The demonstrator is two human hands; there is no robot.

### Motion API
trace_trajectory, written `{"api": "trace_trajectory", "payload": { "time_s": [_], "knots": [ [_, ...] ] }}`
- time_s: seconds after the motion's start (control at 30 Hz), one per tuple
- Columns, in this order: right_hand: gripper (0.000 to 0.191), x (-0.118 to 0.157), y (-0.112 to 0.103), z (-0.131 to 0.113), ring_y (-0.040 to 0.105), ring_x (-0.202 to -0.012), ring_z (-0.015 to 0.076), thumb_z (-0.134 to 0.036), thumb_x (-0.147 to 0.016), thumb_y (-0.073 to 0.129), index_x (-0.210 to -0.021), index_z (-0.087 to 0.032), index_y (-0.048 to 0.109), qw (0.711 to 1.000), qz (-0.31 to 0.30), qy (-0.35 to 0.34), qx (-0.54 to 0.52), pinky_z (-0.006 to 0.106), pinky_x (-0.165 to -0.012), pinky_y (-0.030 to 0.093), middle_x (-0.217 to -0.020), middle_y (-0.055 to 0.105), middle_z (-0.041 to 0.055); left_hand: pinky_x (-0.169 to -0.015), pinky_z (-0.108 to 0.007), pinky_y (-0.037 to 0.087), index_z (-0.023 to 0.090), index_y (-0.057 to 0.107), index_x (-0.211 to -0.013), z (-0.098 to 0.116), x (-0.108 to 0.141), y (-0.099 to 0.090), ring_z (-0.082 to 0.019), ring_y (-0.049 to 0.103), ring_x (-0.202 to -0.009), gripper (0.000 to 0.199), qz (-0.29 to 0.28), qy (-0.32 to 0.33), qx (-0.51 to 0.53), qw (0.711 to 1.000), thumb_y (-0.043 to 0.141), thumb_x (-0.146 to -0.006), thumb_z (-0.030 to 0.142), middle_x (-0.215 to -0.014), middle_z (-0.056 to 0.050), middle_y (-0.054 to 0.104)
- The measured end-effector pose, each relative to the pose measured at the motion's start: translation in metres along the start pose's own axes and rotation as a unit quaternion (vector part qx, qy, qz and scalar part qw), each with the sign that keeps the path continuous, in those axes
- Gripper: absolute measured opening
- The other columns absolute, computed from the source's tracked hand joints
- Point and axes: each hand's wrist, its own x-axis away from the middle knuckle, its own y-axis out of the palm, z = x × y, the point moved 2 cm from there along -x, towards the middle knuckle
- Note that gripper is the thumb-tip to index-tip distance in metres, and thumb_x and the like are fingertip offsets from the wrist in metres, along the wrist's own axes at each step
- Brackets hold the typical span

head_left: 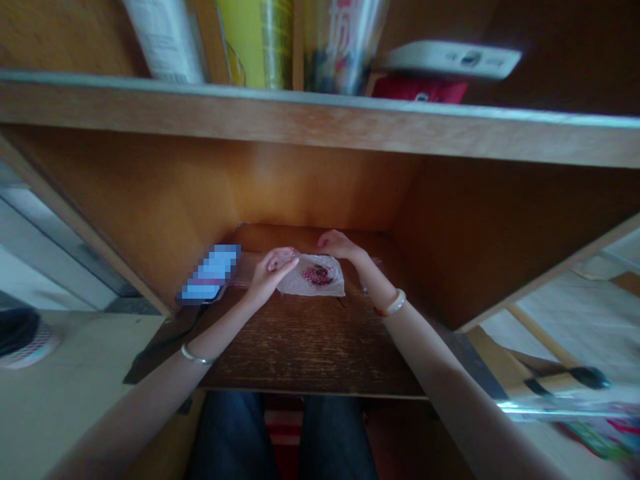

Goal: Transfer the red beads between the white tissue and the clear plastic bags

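A white cloth or sheet (295, 283) lies on the dark brown desk top, bearing a small heap of pink and dark beads (319, 275). My left hand (276, 267) is over the sheet's left edge, thumb stretched out and fingers curled; whether something tiny is between them is too small to tell. Beyond the sheet's upper right edge is my right hand (337, 244), its fingers bent down and inward, their tips hard to make out. Clear plastic packaging (245, 270) lies to the left of the sheet.
A lit phone (210, 275) with a cable leans at the desk's left side. Wooden side panels enclose the desk (320, 353). Overhead, a shelf (320, 123) holds a yellow container (277, 43), bottles and a white box (455, 59). A basket (30, 343) stands at far left.
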Motion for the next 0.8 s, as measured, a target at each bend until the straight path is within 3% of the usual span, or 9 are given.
{"api": "trace_trajectory", "payload": {
  "time_s": [0.17,0.33,0.43,0.53,0.67,0.8],
  "knots": [
    [0.02,0.015,-0.02,-0.044,0.062,-0.077,0.013,-0.03,-0.077,0.063,-0.084,-0.012,0.069,0.969,0.057,-0.172,-0.165,0.025,-0.072,0.046,-0.084,0.07,0.0056,-0.097,-0.04,0.043,0.017,0.063,-0.095,0.0,0.0,0.001,-0.022,0.061,-0.103,0.036,-0.017,0.0,0.013,1.0,0.074,-0.067,0.036,-0.107,-0.009,0.067],
    [0.023,0.029,-0.019,-0.068,0.062,-0.08,0.0136,-0.032,-0.078,0.063,-0.089,-0.013,0.067,0.948,-0.01,-0.216,-0.233,0.027,-0.075,0.047,-0.087,0.069,0.0053,-0.097,-0.04,0.044,0.02,0.064,-0.094,0.004,0.001,0.0,-0.021,0.062,-0.101,0.03,-0.029,0.025,-0.004,0.999,0.073,-0.07,0.035,-0.104,-0.005,0.069],
    [0.025,0.023,-0.018,-0.058,0.062,-0.081,0.0139,-0.035,-0.079,0.062,-0.089,-0.013,0.067,0.955,0.024,-0.2,-0.219,0.027,-0.075,0.047,-0.089,0.07,0.0065,-0.098,-0.04,0.044,0.02,0.064,-0.097,0.004,0.0,-0.001,-0.022,0.062,-0.102,0.032,-0.018,0.021,-0.005,1.0,0.073,-0.07,0.035,-0.105,-0.006,0.068],
    [0.024,0.011,-0.014,-0.035,0.06,-0.072,0.0131,-0.034,-0.078,0.063,-0.083,-0.012,0.068,0.982,0.074,-0.118,-0.129,0.024,-0.066,0.044,-0.081,0.07,0.0063,-0.099,-0.041,0.044,0.019,0.063,-0.098,0.003,0.0,-0.001,-0.023,0.062,-0.104,0.036,-0.014,0.012,0.013,1.0,0.074,-0.069,0.035,-0.107,-0.007,0.068],
    [0.015,0.0,0.004,-0.01,0.058,-0.065,0.0117,-0.023,-0.069,0.07,-0.079,-0.011,0.071,0.999,-0.006,-0.019,-0.039,0.02,-0.057,0.04,-0.076,0.07,0.0054,-0.098,-0.042,0.045,0.018,0.063,-0.099,0.002,0.0,0.0,-0.023,0.062,-0.103,0.037,-0.013,0.002,0.019,1.0,0.074,-0.068,0.035,-0.107,-0.007,0.068],
    [0.018,-0.005,0.025,-0.007,0.059,-0.066,0.0119,-0.023,-0.066,0.073,-0.08,-0.012,0.072,0.998,-0.056,-0.031,-0.02,0.02,-0.059,0.041,-0.077,0.07,0.0046,-0.097,-0.04,0.045,0.018,0.063,-0.099,0.002,0.0,0.001,-0.022,0.063,-0.102,0.037,-0.016,0.005,0.029,0.999,0.075,-0.068,0.035,-0.104,-0.007,0.069]
  ]
}}
